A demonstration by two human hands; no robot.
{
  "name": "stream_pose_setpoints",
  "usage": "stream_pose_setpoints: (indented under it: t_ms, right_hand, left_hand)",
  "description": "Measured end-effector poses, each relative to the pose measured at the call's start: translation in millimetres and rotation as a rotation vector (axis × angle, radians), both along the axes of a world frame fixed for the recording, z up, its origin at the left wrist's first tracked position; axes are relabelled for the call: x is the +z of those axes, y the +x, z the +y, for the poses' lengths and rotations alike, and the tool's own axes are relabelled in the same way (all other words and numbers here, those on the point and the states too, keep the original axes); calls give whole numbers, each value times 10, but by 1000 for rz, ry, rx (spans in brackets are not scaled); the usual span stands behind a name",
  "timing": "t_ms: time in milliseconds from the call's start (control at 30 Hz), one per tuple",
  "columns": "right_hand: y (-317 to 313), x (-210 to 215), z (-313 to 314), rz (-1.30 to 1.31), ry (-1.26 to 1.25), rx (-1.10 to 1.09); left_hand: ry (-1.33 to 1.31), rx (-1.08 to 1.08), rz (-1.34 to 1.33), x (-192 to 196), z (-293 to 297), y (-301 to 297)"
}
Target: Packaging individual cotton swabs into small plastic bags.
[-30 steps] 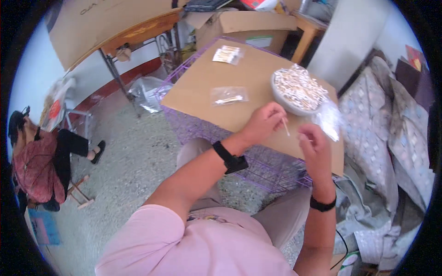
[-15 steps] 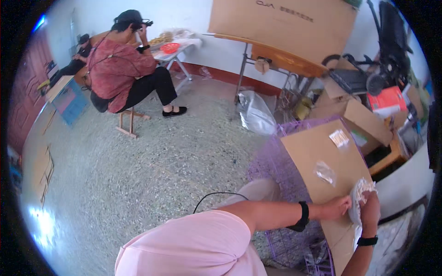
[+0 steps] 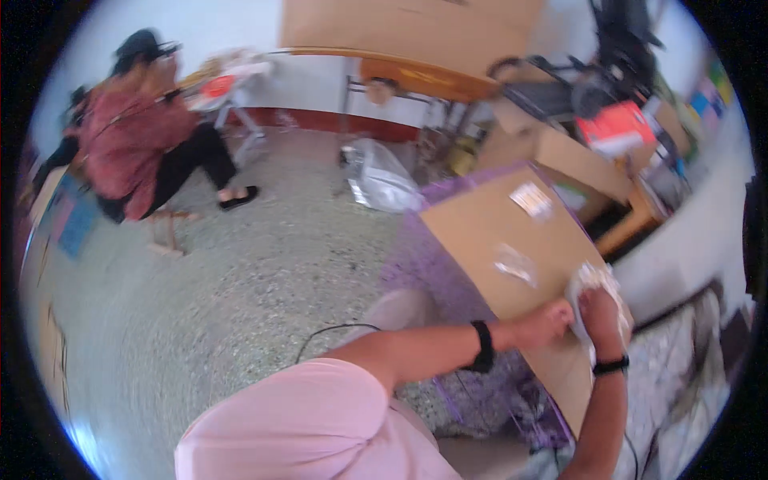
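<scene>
- Now the right hand [image 3: 602, 314] is found at the bowl [image 3: 572, 296], lowered over the swabs [image 3: 597, 277]; a second ago it is seen apart from the bowl, near the sheet's edge.
- The left hand [image 3: 552, 320] is held just beside the bowl, fingers curled in; the single swab shown in its pinch a second ago cannot be made out.
- Whether anything is gripped by either hand cannot be told: the left fingertips are blurred, and those of the right are hidden among the swabs or behind the hand itself.
- By judgement, the work is thereby shifted from the space between the two hands to the bowl, where loose swabs are within the right hand's reach.
- The clear bag [image 3: 516, 266], with a few swabs inside, is left lying flat on the cardboard sheet [image 3: 472, 232], touched by neither hand; beyond it a fuller pack [image 3: 531, 200] is likewise unmoved on the sheet.
- The sheet is borne by a purple wire cage [image 3: 416, 256].
- The view is turned toward the left since a second ago, so that a seated person [image 3: 132, 148] in a red top is shown more fully; by judgement, the head is turned while the hands are kept at the bowl.
</scene>
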State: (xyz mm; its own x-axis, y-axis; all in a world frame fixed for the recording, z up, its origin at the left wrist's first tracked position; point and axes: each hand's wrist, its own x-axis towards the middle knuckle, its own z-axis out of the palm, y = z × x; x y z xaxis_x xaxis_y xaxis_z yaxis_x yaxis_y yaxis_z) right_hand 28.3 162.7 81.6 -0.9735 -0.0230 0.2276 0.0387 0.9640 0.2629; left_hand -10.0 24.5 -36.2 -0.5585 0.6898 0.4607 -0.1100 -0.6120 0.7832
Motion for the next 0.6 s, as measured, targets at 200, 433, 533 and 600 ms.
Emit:
stream_pose_setpoints:
  t_ms: [200, 433, 533, 600]
  right_hand:
    - [-85, 57, -130, 47, -139, 29]
    - [10, 84, -112, 98, -149, -16]
    - [130, 56, -14, 178, -125, 7]
    - [188, 82, 19, 220, -161, -45]
  left_hand:
    - [-158, 43, 21, 155, -226, -100]
    - [-301, -135, -98, 375, -374, -56]
    - [-268, -139, -90, 364, -345, -29]
    - [-313, -112, -125, 398, -365, -5]
